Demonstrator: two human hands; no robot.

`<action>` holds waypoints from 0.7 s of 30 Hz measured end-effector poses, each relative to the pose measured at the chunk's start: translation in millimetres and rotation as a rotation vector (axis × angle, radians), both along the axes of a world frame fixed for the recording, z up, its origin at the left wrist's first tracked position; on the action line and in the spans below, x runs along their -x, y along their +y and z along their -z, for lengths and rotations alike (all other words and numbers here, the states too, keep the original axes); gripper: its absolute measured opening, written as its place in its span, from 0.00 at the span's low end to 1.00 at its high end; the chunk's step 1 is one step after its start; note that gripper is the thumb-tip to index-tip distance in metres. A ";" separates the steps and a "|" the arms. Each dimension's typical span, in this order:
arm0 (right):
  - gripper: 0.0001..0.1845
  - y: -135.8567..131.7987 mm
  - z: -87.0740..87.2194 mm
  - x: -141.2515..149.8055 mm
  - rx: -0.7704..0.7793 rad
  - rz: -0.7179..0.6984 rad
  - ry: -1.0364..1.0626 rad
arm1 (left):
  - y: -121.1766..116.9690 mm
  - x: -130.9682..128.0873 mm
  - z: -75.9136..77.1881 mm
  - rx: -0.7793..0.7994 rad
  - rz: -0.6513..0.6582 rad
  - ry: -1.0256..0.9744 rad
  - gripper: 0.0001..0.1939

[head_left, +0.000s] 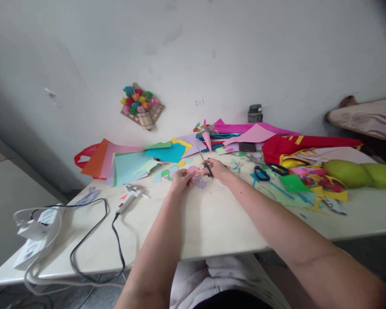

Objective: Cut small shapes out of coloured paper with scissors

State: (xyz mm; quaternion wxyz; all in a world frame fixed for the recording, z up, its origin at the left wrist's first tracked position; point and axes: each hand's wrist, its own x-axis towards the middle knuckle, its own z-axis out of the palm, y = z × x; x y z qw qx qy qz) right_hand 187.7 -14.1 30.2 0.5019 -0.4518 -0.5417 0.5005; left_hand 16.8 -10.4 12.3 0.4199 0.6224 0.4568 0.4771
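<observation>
My left hand (181, 177) is closed on a small pink paper piece (193, 171) held just above the white table (209, 223). My right hand (216, 168) grips a pair of scissors (204, 161), blades pointing away toward the wall, right beside the pink piece. A purple flower-shaped paper cutout (200, 183) lies on the table between my two hands. Both forearms reach in from the bottom edge.
Coloured paper sheets (131, 165) pile at the back left. A glue gun (128, 198) with black cord lies left. Blue-handled scissors (266, 171), paper scraps and two green fruits (360, 174) sit right. A red bag (305, 143) and a dark jar (255, 113) stand by the wall.
</observation>
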 end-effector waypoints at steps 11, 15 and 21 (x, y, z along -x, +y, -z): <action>0.16 -1.8 1.3 19.6 -0.014 0.065 0.041 | -1.2 2.5 -1.7 0.017 0.088 -0.026 0.18; 0.14 0.2 2.9 21.8 -0.012 0.096 0.062 | -1.7 3.0 -2.4 0.027 0.085 -0.030 0.18; 0.13 7.7 8.4 24.8 -0.056 0.124 0.109 | -0.6 0.0 -0.8 0.038 0.108 -0.017 0.18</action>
